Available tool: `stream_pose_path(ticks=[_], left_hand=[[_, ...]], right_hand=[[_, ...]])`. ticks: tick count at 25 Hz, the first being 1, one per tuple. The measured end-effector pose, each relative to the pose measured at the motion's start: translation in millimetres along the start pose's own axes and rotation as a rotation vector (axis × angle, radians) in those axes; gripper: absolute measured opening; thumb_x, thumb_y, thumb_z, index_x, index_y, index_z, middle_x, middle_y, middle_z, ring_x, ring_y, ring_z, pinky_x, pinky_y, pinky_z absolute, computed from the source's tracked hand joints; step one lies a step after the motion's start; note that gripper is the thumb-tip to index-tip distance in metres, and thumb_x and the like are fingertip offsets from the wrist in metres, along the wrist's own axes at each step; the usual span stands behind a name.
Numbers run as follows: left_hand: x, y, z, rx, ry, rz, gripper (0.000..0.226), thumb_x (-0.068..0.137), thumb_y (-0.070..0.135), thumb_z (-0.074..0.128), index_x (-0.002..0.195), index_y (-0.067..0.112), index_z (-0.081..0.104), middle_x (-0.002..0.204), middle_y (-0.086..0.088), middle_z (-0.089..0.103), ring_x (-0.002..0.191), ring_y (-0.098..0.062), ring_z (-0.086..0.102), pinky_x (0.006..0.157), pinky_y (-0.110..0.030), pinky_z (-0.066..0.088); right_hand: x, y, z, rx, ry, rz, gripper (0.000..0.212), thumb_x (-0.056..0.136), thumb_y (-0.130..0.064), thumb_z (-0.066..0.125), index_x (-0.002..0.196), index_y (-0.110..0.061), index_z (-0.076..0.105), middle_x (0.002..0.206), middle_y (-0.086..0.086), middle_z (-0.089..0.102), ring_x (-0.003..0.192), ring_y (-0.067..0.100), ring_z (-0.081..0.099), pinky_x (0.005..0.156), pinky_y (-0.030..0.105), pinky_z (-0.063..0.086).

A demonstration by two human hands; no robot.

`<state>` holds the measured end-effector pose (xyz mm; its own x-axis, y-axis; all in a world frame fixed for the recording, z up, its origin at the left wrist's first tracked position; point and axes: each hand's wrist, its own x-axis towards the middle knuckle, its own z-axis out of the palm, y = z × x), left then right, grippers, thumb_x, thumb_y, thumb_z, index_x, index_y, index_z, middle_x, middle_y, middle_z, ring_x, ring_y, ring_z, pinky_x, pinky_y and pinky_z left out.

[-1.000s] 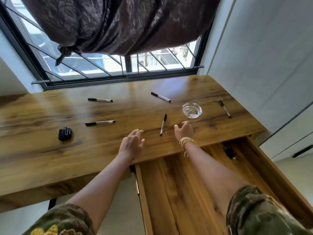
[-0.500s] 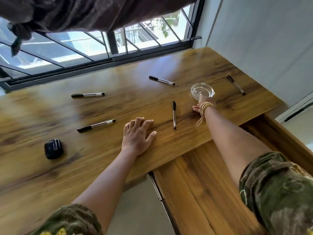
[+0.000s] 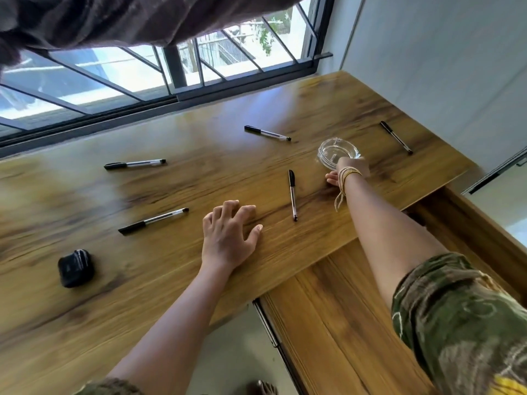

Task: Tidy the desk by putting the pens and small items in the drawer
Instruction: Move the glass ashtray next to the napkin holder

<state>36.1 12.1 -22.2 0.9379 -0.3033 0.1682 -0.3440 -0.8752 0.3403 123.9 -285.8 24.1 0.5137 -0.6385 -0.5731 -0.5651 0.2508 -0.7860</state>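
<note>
Nearby, five pens scattered, black case; left hand flat on desk; right hand fingers gripping glass dish

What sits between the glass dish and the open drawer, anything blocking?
Nothing visible. The right hand is at the glass dish, and bare desk runs from there to the open drawer. The nearest pen lies off to the left.

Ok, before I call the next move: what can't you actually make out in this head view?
- Right hand: its fingers lie behind its wrist at the clear glass ashtray; grip cannot be confirmed.
- Open wooden drawer: the right arm and camouflage sleeve cover much of the inside; the frame edge cuts off the rest.
- Small black case: blurred, type unclear.
- Left hand rests on the wooden desk.
</note>
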Motion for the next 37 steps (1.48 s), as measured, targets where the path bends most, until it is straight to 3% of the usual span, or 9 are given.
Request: stream_pose_path(ticks=[2, 9, 14, 17, 21, 23, 26, 30, 37], left_hand=[[2, 0, 1, -0.003, 0.007, 0.004, 0.051, 0.085, 0.056, 0.056, 0.131, 0.035, 0.054, 0.135, 0.003, 0.044, 0.127, -0.022, 0.041, 0.108, -0.046, 0.030], [0, 0, -5, -0.037, -0.032, -0.002, 0.055, 0.082, 0.057, 0.059, 0.132, 0.036, 0.053, 0.139, 0.003, 0.045, 0.131, -0.023, 0.040, 0.110, -0.045, 0.029], [6, 3, -18, -0.130, -0.218, -0.105, 0.055, 0.082, 0.056, 0.062, 0.133, 0.039, 0.053, 0.147, 0.008, 0.038, 0.138, -0.020, 0.033, 0.113, -0.045, 0.026], [18, 14, -36, -0.753, -0.202, -0.489, 0.038, 0.093, 0.034, 0.057, 0.129, 0.022, 0.057, 0.136, -0.004, 0.054, 0.117, -0.021, 0.053, 0.102, -0.040, 0.041], [17, 5, -73, -1.387, -0.119, -0.837, 0.034, 0.100, 0.028, 0.044, 0.127, 0.009, 0.052, 0.108, -0.015, 0.058, 0.093, -0.027, 0.062, 0.082, -0.038, 0.048], [9, -10, -88, -1.486, -0.094, -0.821, 0.028, 0.099, 0.028, 0.048, 0.119, 0.011, 0.056, 0.102, -0.014, 0.063, 0.087, -0.028, 0.065, 0.076, -0.038, 0.052], [0, -40, -112, -1.446, 0.088, -0.869, 0.006, 0.094, 0.012, 0.056, 0.093, 0.014, 0.062, 0.082, -0.009, 0.066, 0.069, -0.021, 0.065, 0.058, -0.032, 0.058], [-16, -96, -147, -1.278, 0.247, -0.905, 0.020, 0.089, -0.002, 0.054, 0.078, 0.012, 0.063, 0.066, -0.008, 0.064, 0.057, -0.020, 0.063, 0.048, -0.031, 0.057], [-95, -239, -200, -1.191, 0.471, -1.062, 0.013, 0.091, 0.002, 0.052, 0.094, 0.006, 0.063, 0.079, -0.011, 0.061, 0.061, -0.026, 0.062, 0.038, -0.031, 0.053]], right_hand=[[-1, 3, 1, 0.022, 0.117, -0.057, 0.035, 0.089, -0.007, 0.048, 0.119, 0.010, 0.051, 0.062, 0.016, 0.056, 0.030, 0.018, 0.056, 0.030, 0.026, 0.046], [-54, 26, 5, -0.008, 0.138, -0.215, 0.056, 0.082, -0.007, 0.042, 0.138, -0.011, 0.046, 0.071, 0.021, 0.067, 0.038, 0.020, 0.061, 0.033, 0.027, 0.051], [-107, 37, 18, -0.291, 0.010, -0.472, 0.037, 0.093, -0.017, 0.048, 0.128, -0.011, 0.059, 0.116, 0.010, 0.067, 0.078, 0.023, 0.070, 0.065, 0.018, 0.055], [-133, 48, 39, -0.240, -0.175, -0.514, 0.034, 0.091, -0.017, 0.051, 0.123, -0.013, 0.063, 0.114, 0.010, 0.067, 0.047, 0.012, 0.065, 0.039, 0.022, 0.052], [-169, 48, 72, -0.327, -0.386, -0.600, 0.038, 0.081, -0.030, 0.057, 0.117, -0.024, 0.066, 0.115, 0.003, 0.069, 0.083, 0.028, 0.073, 0.071, 0.048, 0.060], [-191, 43, 91, -0.330, -0.514, -0.608, 0.033, 0.084, -0.023, 0.062, 0.116, -0.025, 0.066, 0.112, 0.005, 0.068, 0.068, 0.023, 0.073, 0.058, 0.042, 0.061], [-217, 50, 126, -0.346, -0.642, -0.571, 0.030, 0.084, -0.015, 0.061, 0.113, -0.023, 0.065, 0.101, 0.012, 0.070, 0.055, 0.021, 0.070, 0.044, 0.035, 0.057], [-254, 72, 181, -0.322, -0.746, -0.463, 0.022, 0.084, -0.017, 0.058, 0.105, -0.016, 0.061, 0.083, 0.010, 0.071, 0.055, 0.023, 0.068, 0.049, 0.034, 0.055], [-356, 125, 287, -0.250, -0.852, -0.384, 0.029, 0.097, -0.031, 0.042, 0.098, -0.008, 0.060, 0.073, 0.008, 0.059, 0.046, 0.019, 0.054, 0.041, 0.024, 0.047]])
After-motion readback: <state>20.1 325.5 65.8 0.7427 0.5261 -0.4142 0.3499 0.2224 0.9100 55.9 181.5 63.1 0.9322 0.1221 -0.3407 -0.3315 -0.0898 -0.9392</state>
